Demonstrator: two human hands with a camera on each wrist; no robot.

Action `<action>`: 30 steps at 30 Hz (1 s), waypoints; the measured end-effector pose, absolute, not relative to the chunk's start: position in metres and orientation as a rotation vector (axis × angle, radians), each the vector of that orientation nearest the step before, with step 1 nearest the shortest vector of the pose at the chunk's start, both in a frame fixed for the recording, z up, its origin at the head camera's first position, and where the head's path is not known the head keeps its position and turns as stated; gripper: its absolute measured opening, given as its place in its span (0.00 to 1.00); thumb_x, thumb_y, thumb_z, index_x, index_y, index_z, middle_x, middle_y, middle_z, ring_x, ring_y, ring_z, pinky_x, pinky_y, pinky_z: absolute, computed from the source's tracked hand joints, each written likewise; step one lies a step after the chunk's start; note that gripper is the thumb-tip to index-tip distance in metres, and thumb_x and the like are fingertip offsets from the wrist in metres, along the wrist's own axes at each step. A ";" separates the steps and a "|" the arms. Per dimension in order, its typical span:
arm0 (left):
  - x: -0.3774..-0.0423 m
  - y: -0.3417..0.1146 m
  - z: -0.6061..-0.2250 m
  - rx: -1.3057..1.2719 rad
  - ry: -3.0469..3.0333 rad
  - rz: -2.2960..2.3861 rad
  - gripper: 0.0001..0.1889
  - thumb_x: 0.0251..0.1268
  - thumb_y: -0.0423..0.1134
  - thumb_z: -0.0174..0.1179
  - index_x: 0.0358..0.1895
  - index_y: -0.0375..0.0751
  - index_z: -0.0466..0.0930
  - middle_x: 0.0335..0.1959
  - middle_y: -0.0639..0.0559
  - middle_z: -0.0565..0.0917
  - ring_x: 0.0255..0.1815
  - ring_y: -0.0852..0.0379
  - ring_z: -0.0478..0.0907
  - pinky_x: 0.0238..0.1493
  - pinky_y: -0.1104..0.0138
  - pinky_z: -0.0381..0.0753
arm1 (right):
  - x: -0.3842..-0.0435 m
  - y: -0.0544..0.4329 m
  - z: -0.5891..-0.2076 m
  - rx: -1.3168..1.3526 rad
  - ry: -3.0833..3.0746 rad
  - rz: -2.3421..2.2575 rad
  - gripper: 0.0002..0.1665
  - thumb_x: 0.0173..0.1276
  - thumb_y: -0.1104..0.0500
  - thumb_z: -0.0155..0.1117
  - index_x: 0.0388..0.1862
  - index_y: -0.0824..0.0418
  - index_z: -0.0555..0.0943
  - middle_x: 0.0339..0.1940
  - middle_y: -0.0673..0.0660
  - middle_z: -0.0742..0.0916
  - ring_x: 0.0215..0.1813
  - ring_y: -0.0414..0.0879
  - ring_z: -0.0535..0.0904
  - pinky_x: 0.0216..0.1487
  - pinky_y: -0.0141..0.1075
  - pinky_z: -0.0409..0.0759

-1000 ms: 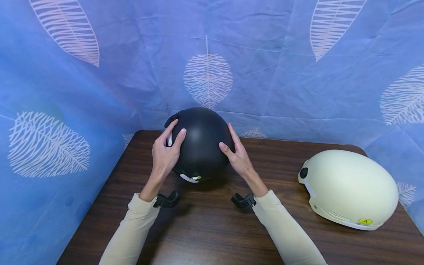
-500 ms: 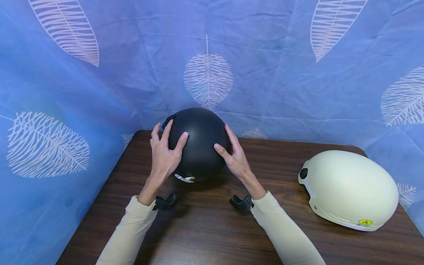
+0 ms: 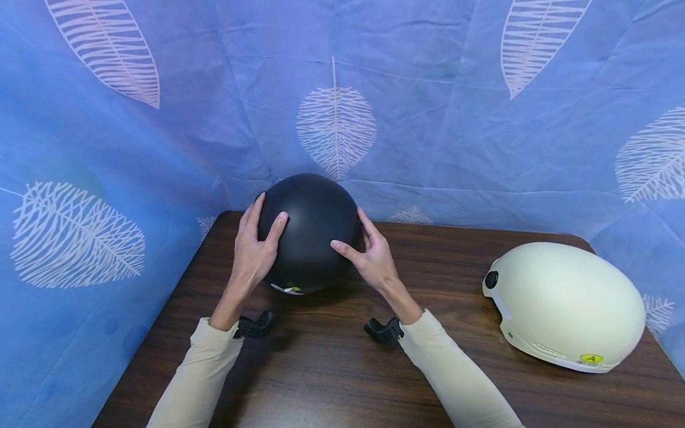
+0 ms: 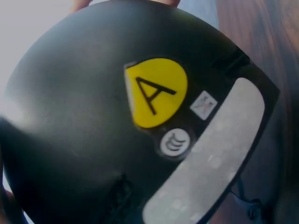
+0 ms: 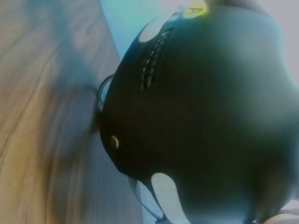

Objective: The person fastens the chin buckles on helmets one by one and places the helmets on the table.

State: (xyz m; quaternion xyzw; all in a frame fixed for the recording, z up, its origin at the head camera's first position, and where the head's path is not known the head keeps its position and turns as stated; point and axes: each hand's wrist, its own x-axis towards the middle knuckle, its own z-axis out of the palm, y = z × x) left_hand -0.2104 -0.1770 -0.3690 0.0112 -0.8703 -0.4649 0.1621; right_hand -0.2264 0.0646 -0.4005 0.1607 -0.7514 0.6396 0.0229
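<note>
The black helmet (image 3: 313, 244) is at 11 o'clock on the desk (image 3: 321, 374); whether it bears on the surface cannot be told. Left hand (image 3: 254, 252) grips its 9 o'clock side; right hand (image 3: 376, 257) grips its 4 o'clock side. Apply even, opposed pressure: the smooth-looking shell may slip. Avoid striking the cream helmet (image 3: 567, 303), between 3 and 4 o'clock.

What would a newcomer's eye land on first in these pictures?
Probably the black helmet, held between the left hand and right hand near the middle of the head view. Next, the cream helmet on the right side of the wooden table. In the left wrist view, the yellow "A" sticker stands out on the black helmet.
</note>
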 end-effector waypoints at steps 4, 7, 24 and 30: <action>-0.211 -0.180 -0.372 0.050 -2.485 -1.377 0.37 0.68 0.69 0.48 0.78 0.72 0.49 0.80 0.49 0.53 0.77 0.41 0.55 0.69 0.35 0.54 | -0.227 0.063 -0.401 0.554 -2.336 1.919 0.54 0.64 0.60 0.70 0.82 0.53 0.50 0.83 0.51 0.52 0.82 0.47 0.46 0.78 0.50 0.49; -0.211 -0.184 -0.373 0.064 -2.478 -1.436 0.36 0.69 0.69 0.47 0.78 0.71 0.50 0.80 0.50 0.53 0.78 0.43 0.53 0.71 0.36 0.53 | -0.228 0.062 -0.403 0.612 -2.297 1.897 0.54 0.63 0.55 0.72 0.82 0.47 0.51 0.82 0.47 0.52 0.82 0.45 0.43 0.78 0.54 0.47; -0.209 -0.210 -0.377 0.198 -2.696 -1.445 0.40 0.67 0.76 0.35 0.79 0.72 0.38 0.82 0.50 0.47 0.80 0.38 0.48 0.70 0.33 0.48 | -0.221 0.046 -0.405 0.739 -2.410 1.835 0.58 0.63 0.51 0.73 0.82 0.44 0.47 0.83 0.45 0.47 0.83 0.49 0.40 0.74 0.65 0.44; -0.206 -0.220 -0.380 0.116 -2.823 -1.264 0.38 0.68 0.76 0.29 0.78 0.76 0.31 0.81 0.43 0.50 0.75 0.29 0.55 0.67 0.31 0.53 | -0.213 0.042 -0.397 0.750 -2.443 1.815 0.56 0.64 0.54 0.72 0.82 0.51 0.48 0.83 0.52 0.48 0.82 0.54 0.42 0.73 0.67 0.45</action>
